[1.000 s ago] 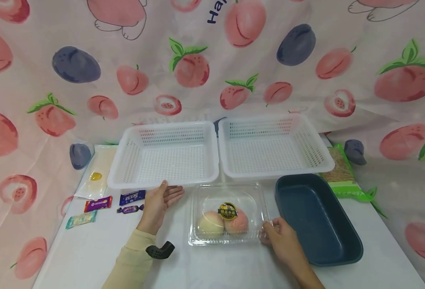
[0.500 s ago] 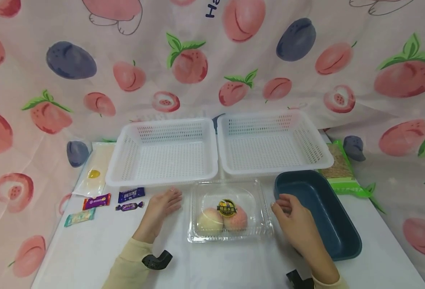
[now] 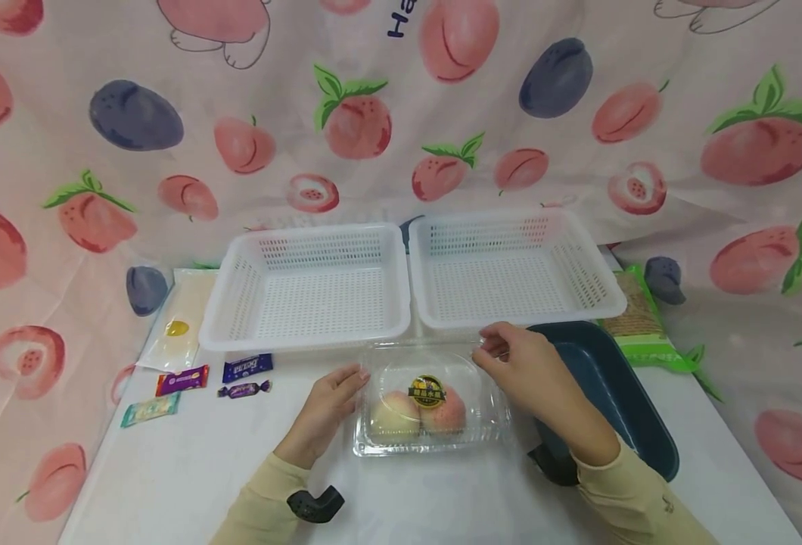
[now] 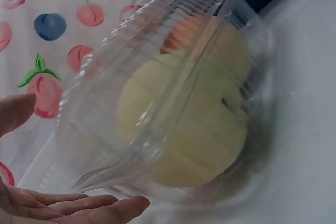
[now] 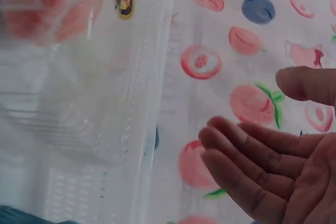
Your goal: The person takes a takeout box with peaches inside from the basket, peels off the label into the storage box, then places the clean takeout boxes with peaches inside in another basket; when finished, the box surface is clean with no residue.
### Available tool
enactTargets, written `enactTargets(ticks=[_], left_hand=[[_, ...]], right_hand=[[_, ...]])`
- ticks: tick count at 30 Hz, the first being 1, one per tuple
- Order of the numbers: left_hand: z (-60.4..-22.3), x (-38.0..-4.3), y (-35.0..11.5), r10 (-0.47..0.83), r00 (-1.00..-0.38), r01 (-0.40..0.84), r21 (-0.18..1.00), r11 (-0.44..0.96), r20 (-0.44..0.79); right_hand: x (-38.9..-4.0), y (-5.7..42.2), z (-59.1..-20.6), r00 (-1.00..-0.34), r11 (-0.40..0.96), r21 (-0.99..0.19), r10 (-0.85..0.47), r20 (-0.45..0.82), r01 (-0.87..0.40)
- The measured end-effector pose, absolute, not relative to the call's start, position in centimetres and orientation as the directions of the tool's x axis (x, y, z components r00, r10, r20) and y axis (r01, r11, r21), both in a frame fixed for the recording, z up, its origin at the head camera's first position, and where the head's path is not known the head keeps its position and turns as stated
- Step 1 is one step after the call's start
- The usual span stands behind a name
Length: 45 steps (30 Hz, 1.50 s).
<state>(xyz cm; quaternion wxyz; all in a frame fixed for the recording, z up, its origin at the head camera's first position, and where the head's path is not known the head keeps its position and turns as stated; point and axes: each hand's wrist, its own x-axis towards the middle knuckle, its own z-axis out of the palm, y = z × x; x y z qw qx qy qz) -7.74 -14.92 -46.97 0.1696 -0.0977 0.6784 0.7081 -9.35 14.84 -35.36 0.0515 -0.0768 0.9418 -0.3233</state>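
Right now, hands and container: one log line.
left hand: holds nothing, left of clear container | right hand: holds nothing, near container's back right corner | container: pale fruit, pink fruit inside

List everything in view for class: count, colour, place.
Box: 1, clear, table centre
Label: 1, black and gold, box top
Fruits: 2, yellowish and pink, inside box
Baskets: 2, white, behind box
Tub: 1, dark blue, right
Sweets: 4, purple, blue, teal, left
Bags: 2, pale and green, beside baskets
Table: 1, white, underneath
Curtain: 1, pink, background
Sleeves: 2, cream, front
Wrist mounts: 2, black, beside sleeves
Left hand: 1, bare, box's left
Right hand: 1, bare, box's back right
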Motion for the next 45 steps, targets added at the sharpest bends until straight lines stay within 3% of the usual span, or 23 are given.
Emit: enactTargets(ticks=[12, 20, 34, 45], left_hand=[[-48.0, -7.5, -14.3, 0.12, -0.909, -0.405, 0.914, -0.019, -0.4], [-48.1, -7.7, -14.2, 0.124, -0.91, -0.401, 0.916, -0.017, -0.396], [-48.1, -7.4, -14.5, 0.114, -0.907, -0.407, 0.913, 0.02, -0.406], [-48.1, -7.4, -14.2, 0.106, -0.91, -0.401, 0.916, 0.017, -0.4]], right_hand=[[-12.9, 10.8, -36.6, -0.868, 0.851, -0.37, -0.461, -0.187, -0.373], [-13.1, 9.0, -38.4, -0.807, 0.837, -0.273, -0.537, -0.246, -0.473], [-13.1, 7.6, -39.8, -0.781, 0.815, -0.216, -0.578, -0.238, -0.537], [-13.0, 7.7, -40.1, -0.782, 0.814, -0.275, -0.574, -0.243, -0.512]])
